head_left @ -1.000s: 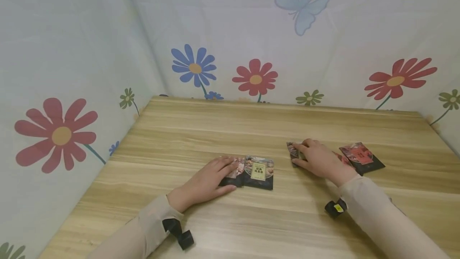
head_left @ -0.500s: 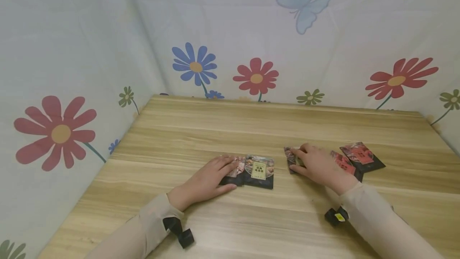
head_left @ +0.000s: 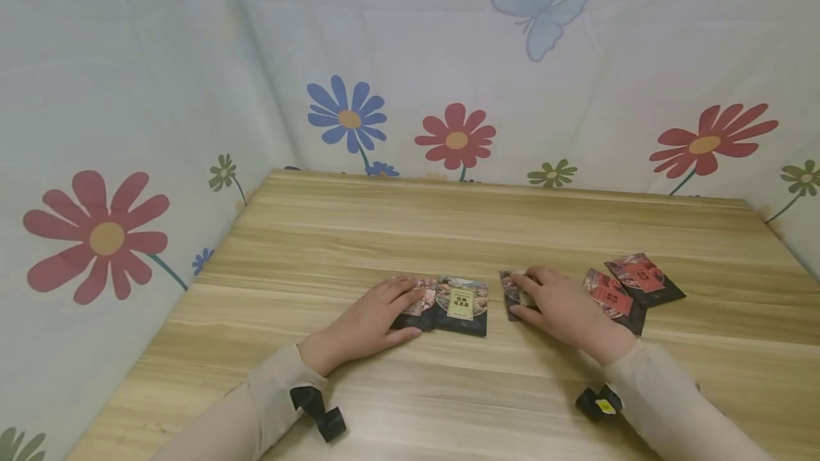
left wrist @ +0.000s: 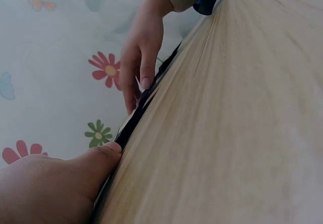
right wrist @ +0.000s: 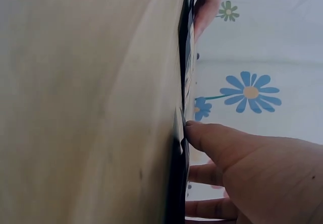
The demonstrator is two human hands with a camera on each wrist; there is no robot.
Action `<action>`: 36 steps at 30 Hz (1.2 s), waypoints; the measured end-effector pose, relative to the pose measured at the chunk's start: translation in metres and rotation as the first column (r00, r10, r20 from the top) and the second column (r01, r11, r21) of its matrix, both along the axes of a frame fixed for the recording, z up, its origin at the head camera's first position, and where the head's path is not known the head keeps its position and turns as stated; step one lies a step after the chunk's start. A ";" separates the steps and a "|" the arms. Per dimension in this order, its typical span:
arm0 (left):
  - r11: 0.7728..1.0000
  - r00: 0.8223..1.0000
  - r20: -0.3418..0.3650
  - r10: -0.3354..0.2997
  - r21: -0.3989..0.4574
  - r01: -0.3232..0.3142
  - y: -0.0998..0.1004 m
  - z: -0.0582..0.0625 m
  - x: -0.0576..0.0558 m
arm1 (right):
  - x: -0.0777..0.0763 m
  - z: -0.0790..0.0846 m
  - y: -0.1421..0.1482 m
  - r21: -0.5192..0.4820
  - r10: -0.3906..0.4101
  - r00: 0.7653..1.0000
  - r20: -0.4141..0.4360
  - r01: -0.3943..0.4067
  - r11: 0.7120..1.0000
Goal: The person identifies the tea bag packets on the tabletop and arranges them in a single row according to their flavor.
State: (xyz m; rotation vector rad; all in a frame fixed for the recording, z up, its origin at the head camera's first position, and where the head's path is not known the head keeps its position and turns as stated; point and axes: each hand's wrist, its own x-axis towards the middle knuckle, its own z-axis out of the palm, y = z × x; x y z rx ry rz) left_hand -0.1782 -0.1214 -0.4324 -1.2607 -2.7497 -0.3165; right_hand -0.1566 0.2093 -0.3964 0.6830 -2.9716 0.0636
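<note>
My left hand (head_left: 365, 319) rests on a flat black packet (head_left: 419, 308) with a food picture, partly covered by the fingers. Right beside it lies a packet (head_left: 461, 308) with a pale yellow label. My right hand (head_left: 566, 308) lies over another packet (head_left: 509, 297), thumb and fingertips touching it; most of this packet is hidden. A narrow gap separates it from the yellow-labelled packet. In the right wrist view the thumb (right wrist: 202, 133) presses at the packet's edge, which stands slightly off the table. The left thumb (left wrist: 103, 156) touches its packet's edge in the left wrist view.
Two packets with red labels, a nearer one (head_left: 611, 297) and a farther one (head_left: 643, 279), overlap to the right of my right hand. The wooden table (head_left: 384, 226) ends at a flowered cloth wall (head_left: 397, 34) at the back and left.
My right hand has slid left and nearer with its packet, towards the yellow-labelled one. More of the nearer red-labelled packet now shows. The left hand has stayed in place.
</note>
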 end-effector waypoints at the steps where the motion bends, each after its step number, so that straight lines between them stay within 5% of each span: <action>1: 1.000 1.000 -0.001 -0.001 0.002 0.001 0.000 0.000 0.000 | 0.001 0.000 -0.001 0.004 -0.002 1.000 -0.003 0.002 1.000; 36: 1.000 1.000 0.001 -0.002 -0.013 0.002 -0.001 0.003 0.000 | 0.028 -0.003 -0.018 -0.022 0.008 0.997 -0.071 -0.010 1.000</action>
